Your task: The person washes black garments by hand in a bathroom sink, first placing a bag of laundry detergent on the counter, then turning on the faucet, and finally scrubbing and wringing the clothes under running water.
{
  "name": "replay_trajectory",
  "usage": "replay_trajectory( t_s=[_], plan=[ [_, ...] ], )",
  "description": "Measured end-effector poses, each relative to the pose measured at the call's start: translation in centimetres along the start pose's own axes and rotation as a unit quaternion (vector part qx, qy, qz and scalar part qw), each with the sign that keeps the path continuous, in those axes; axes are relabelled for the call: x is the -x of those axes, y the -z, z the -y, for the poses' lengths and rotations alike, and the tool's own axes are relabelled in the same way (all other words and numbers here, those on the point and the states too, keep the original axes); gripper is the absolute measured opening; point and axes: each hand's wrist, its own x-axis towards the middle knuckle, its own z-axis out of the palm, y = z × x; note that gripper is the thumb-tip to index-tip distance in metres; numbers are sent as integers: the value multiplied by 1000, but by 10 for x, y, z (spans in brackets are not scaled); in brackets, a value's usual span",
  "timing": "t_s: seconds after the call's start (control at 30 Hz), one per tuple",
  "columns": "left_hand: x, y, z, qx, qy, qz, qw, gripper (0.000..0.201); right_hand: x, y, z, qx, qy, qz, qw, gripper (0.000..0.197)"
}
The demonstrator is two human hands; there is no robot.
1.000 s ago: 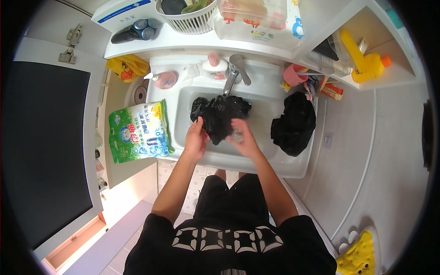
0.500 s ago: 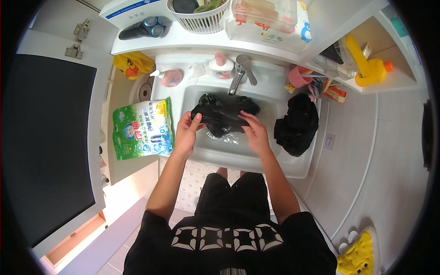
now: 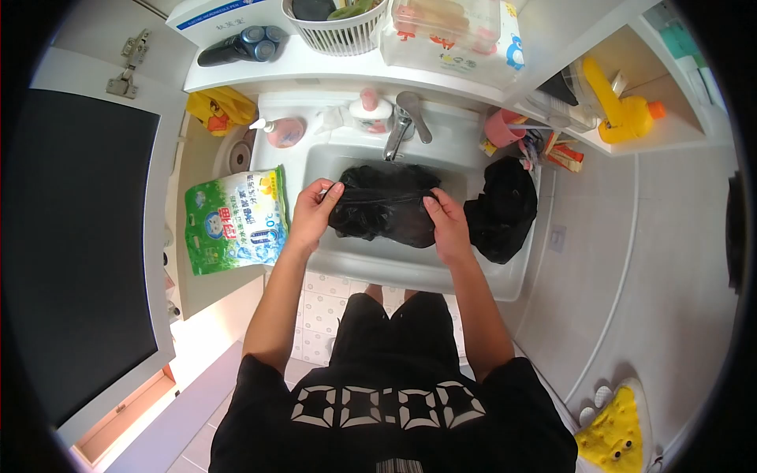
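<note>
A wet black garment point(image 3: 390, 217) is stretched between my two hands over the white sink basin point(image 3: 359, 262). My left hand point(image 3: 315, 211) pinches its left end, thumb on top. At the opposite end, my right hand point(image 3: 448, 225) grips the cloth the same way. The garment's lower folds hang into the basin, and its far part lies in the water. Just beyond it stands the chrome faucet point(image 3: 400, 130). A second black garment point(image 3: 503, 213) lies bunched on the sink's right ledge, close to my right hand.
A green-and-white detergent bag point(image 3: 236, 221) lies left of the sink. Along the back rim stand a pink pump bottle point(image 3: 285, 132) and a white bottle point(image 3: 371, 114). A pink cup point(image 3: 505, 130) sits at the back right. Above runs a white shelf point(image 3: 331, 79); an open mirrored door point(image 3: 91, 229) stands left.
Both hands have drawn the garment wider and lifted its near edge, so more of it is spread out. My right hand's thumb now lies over the cloth. The view has shifted slightly.
</note>
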Motion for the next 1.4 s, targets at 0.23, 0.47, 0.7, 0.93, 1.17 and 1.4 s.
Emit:
replay_trajectory(
  t_s=[0.23, 0.47, 0.7, 0.93, 1.17, 1.4],
  plan=[
    [-17, 50, 9, -254, -84, -68, 961, 38, -9, 1, 14, 39, 0, 20, 999, 14],
    [18, 4, 16, -332, -222, -67, 914, 15, -8, -11, 10, -34, -36, -24, 998, 20],
    [27, -47, 75, -205, -98, 60, 972, 28, -6, -26, 2, -67, -56, 62, 994, 18],
    [22, -65, 54, -476, -65, 98, 872, 46, -1, -1, 4, -27, -44, 101, 994, 15],
    [11, -44, 84, -388, -189, 121, 894, 28, -1, 12, -7, -32, -62, 62, 996, 25],
    [14, -19, 49, -120, -15, 136, 983, 11, -27, 61, -47, 238, 27, -138, 961, 24]
  ],
)
